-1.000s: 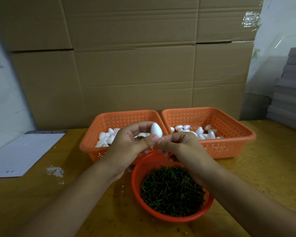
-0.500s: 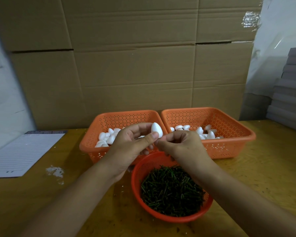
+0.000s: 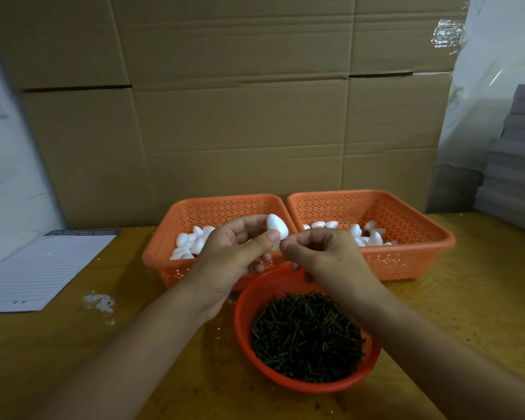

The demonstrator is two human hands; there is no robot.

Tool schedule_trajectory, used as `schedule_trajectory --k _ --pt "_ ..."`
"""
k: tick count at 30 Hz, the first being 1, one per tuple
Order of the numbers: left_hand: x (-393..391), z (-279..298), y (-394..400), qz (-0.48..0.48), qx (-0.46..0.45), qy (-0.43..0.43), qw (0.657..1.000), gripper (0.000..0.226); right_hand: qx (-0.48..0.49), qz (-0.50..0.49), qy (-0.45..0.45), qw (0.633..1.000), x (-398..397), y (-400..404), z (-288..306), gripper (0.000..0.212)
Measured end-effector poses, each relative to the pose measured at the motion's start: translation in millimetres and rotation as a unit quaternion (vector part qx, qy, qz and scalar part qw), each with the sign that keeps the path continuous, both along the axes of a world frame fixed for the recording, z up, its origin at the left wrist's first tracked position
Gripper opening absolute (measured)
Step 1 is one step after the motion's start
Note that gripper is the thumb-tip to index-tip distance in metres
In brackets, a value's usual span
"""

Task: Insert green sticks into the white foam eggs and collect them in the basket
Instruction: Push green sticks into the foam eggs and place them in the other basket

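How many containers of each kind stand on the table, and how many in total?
Rectangular orange baskets with white foam eggs: 2, left basket and right basket
Round red basket with green sticks: 1, round basket
Total: 3

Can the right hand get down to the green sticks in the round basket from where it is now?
Probably yes. The right hand is above the back rim of the round basket, and the green sticks lie uncovered below it. Its fingertips are pinched near the foam egg.
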State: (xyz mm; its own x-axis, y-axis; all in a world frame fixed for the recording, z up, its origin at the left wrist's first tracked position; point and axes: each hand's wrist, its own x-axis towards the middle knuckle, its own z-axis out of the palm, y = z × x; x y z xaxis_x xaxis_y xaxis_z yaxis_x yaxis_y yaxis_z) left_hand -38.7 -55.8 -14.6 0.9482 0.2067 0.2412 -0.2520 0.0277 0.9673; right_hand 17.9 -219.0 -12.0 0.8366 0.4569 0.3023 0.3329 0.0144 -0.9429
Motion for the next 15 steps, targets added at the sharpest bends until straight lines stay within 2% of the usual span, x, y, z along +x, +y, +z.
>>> schedule_trajectory --k 3,6,9,12,15 --pt "1.0 5.5 4.2 0.013 -0.02 0.006 1.0 0.035 -0.054 -0.028 -0.045 0.997 10.6 -5.4 4.2 0.015" --pt "2.6 15.0 21.0 0.079 -0.011 -0.016 0.997 0.016 -0.131 -0.154 -0.167 0.965 34.7 -22.1 11.0 0.019" --pt "4.2 20.2 42.6 0.175 0.067 -0.024 0.982 0.018 -0.189 -0.246 -0.235 0.921 55.3 -44.0 16.7 0.013" --pt "6.6 18.0 62.9 0.234 0.174 -0.009 0.956 0.022 -0.251 -0.312 -0.227 0.888 76.8 -58.0 13.9 0.016" --pt "9.1 14.2 78.6 0.249 0.277 0.028 0.927 0.025 -0.254 -0.34 -0.208 0.881 85.8 -61.5 12.4 0.019"
